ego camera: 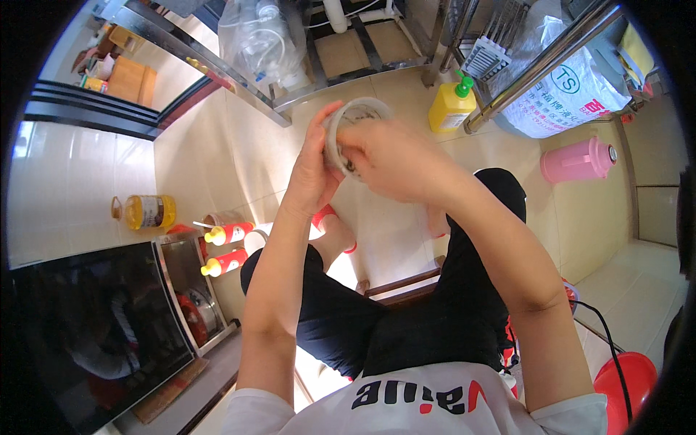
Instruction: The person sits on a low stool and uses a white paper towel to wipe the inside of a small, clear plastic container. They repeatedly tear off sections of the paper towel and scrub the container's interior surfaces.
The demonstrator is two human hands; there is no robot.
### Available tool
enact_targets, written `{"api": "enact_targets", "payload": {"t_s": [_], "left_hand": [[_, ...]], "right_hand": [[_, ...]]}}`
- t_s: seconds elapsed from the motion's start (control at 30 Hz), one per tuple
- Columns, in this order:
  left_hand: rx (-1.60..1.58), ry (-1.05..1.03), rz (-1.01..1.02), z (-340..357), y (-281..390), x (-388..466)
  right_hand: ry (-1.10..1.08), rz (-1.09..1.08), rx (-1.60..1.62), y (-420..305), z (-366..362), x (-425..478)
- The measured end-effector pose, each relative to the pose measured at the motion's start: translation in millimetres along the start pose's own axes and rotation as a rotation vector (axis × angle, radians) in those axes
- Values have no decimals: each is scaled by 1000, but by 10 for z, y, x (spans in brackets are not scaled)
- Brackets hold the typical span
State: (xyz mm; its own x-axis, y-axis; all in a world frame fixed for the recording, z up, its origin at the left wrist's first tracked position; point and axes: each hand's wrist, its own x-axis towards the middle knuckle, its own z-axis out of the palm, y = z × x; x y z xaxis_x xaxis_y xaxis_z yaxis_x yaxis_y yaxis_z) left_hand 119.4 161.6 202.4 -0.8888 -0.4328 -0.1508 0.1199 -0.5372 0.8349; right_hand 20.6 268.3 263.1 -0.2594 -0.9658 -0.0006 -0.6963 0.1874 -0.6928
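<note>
My left hand (312, 168) holds a round, translucent plastic tub (365, 104) from its left side, above the floor and between my knees. The tub is tilted, and its opening partly faces me. Dark bits cling to the inner wall and gather near the lower rim. My right hand (402, 157), slightly blurred, reaches over the rim with its fingers inside the tub. Those fingertips are mostly hidden, so whether they pinch or rub anything cannot be made out.
Ahead on the tiled floor stands a yellow pump bottle (451, 106) beside a metal rack leg (478, 122). To the right is a pink thermos (576, 160). Red bottles with yellow caps (231, 234) and an oil bottle (151, 212) sit left, near a dark-fronted cabinet (98, 326).
</note>
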Motion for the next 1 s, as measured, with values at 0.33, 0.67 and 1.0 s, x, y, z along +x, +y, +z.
{"api": "enact_targets", "payload": {"t_s": [0.33, 0.67, 1.0], "left_hand": [[-84, -36, -51, -27, 15, 40], [-51, -66, -48, -34, -35, 52], [-130, -9, -109, -82, -40, 48]], "right_hand": [[253, 149, 247, 146, -102, -147], [279, 151, -26, 69, 71, -39], [426, 245, 72, -37, 137, 23]]}}
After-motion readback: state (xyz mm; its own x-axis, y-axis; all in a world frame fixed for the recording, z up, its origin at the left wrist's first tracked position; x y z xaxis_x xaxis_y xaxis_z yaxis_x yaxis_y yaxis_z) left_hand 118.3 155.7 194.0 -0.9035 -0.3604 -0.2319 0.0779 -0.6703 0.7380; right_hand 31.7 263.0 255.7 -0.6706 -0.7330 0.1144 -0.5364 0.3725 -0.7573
